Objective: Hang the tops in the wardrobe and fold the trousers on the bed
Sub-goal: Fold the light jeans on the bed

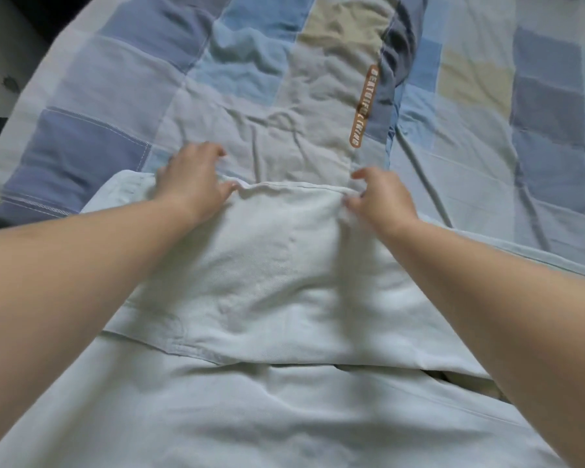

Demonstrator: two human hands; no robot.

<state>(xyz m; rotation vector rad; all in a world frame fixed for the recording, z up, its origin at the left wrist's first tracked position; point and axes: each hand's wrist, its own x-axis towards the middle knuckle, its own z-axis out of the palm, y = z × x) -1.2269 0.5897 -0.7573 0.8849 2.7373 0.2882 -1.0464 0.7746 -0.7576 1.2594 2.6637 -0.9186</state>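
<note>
Pale grey-white trousers (267,265) lie spread on the bed, with one part folded over the rest so its folded edge runs across the middle. A beige trouser leg (318,106) with an orange lettered strip stretches away toward the far side. My left hand (193,179) grips the left end of the folded edge, fingers curled into the cloth. At the right end of that edge my right hand (379,194) pinches the fabric. Both forearms reach in from the lower corners.
A patchwork quilt (487,113) in blue, pale blue and beige squares covers the bed. The bed's left edge (21,106) drops to a dark floor at the upper left. A dark gap shows under the fold at the lower right.
</note>
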